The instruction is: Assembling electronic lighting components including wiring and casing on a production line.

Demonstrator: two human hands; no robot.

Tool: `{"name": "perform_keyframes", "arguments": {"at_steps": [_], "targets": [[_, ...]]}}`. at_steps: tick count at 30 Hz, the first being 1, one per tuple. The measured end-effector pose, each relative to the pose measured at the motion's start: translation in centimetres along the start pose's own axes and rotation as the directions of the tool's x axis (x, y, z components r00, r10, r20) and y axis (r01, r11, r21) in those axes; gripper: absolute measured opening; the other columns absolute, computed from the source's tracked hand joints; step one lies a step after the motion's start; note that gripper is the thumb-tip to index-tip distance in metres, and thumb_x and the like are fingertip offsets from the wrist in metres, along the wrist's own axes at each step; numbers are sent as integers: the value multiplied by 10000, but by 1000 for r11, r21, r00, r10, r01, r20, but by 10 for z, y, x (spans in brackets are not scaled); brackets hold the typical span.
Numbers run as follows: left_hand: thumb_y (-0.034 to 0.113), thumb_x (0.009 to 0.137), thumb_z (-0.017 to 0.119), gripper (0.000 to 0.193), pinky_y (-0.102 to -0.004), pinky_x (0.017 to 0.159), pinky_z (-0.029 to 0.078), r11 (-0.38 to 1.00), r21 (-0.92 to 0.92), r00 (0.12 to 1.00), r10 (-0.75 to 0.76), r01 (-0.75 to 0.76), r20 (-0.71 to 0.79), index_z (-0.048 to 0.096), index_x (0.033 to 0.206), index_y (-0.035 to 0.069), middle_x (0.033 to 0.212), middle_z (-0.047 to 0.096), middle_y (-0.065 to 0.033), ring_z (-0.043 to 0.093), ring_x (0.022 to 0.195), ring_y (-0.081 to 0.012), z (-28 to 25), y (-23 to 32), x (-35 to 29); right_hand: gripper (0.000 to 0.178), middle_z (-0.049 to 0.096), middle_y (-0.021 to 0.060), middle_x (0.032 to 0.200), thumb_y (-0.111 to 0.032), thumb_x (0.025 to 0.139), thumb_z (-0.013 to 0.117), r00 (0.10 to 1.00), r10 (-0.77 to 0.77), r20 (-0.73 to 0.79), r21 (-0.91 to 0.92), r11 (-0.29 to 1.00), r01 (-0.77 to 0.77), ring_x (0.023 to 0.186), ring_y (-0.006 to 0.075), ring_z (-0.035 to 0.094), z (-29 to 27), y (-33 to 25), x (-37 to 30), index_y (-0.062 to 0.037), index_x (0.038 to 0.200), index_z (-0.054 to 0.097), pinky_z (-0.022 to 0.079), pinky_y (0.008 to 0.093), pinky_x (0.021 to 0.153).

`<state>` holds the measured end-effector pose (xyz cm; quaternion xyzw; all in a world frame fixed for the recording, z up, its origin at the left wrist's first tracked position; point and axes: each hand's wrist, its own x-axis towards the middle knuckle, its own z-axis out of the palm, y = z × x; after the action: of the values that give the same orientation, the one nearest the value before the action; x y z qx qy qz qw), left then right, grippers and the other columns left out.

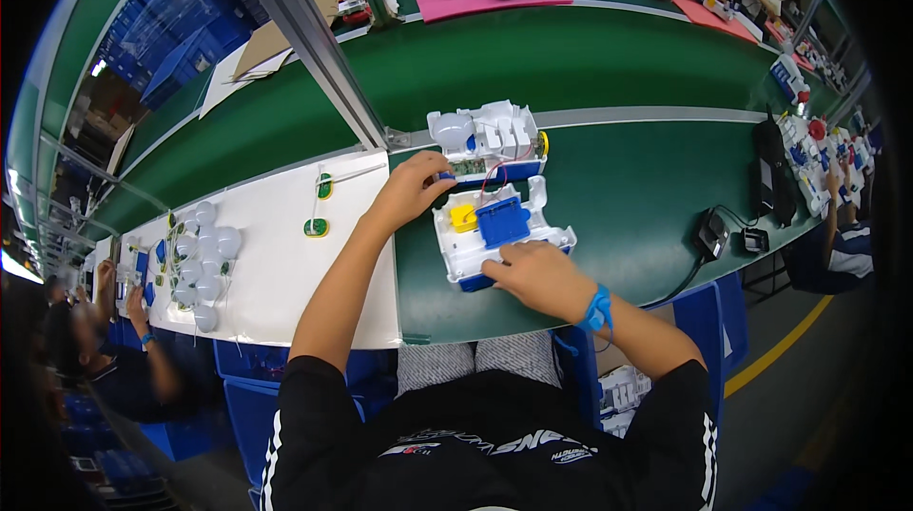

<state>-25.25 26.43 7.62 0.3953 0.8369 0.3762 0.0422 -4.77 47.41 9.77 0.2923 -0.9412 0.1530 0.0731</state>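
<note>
Two opened halves of a white and blue plastic housing lie before me, joined by thin red and dark wires. The far half (509, 131) holds a round white bulb-like dome (454, 132), a green circuit board (467, 168) and a yellow ring at its right end. In the near half (456, 250) sit a blue rectangular part (502, 222) and a small yellow block (463, 217). My left hand (416, 190) is closed with its fingertips at the far half's left corner. Wearing a blue wrist strap, my right hand (540, 275) grips the near half's front right edge.
White sheeting (276, 288) to the left bears green oval parts (316, 227) and a pile of white domes (202, 259). A black adapter (711, 234) with a cable lies right. A metal post (319, 45) rises beyond the housing. Other people work at both sides and across.
</note>
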Motion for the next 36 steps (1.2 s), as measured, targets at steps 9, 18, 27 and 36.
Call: {"name": "perform_keyframes", "arguments": {"at_steps": [9, 18, 27, 36], "targets": [[191, 880, 752, 243, -461, 816, 538, 990, 144, 967, 37, 0, -251, 724, 1055, 26, 1028, 680, -183, 666, 922, -388, 17, -61, 117, 270, 630, 109, 893, -210, 831, 771, 999, 7, -46, -221, 975, -17, 846, 328, 674, -46, 157, 48, -124, 1033, 614, 545, 451, 726], [211, 906, 716, 239, -495, 764, 579, 904, 358, 883, -44, 235, -468, 681, 1084, 55, 1092, 641, -171, 694, 902, -403, 37, -79, 209, 285, 642, 112, 954, -239, 855, 759, 996, -5, 88, -352, 935, 36, 928, 346, 671, -64, 315, 107, -122, 1085, 637, 535, 466, 803], [255, 929, 694, 333, -524, 754, 569, 899, 275, 844, -164, 341, -510, 610, 1146, 17, 1165, 593, -202, 688, 884, -423, 57, -95, 219, 475, 650, 105, 1102, -22, 819, 714, 997, 32, -73, -449, 891, -62, 1083, 313, 627, -50, 314, 135, -191, 1256, 635, 456, 471, 945], [144, 871, 715, 168, -415, 765, 545, 992, 96, 864, 118, -81, -489, 678, 1021, 78, 980, 654, -113, 660, 851, -334, -24, 46, -98, 276, 410, 121, 685, 13, 859, 662, 952, 224, -207, 371, 919, -136, 579, 269, 415, 0, 86, 59, -31, 754, 410, 347, 368, 536]]}}
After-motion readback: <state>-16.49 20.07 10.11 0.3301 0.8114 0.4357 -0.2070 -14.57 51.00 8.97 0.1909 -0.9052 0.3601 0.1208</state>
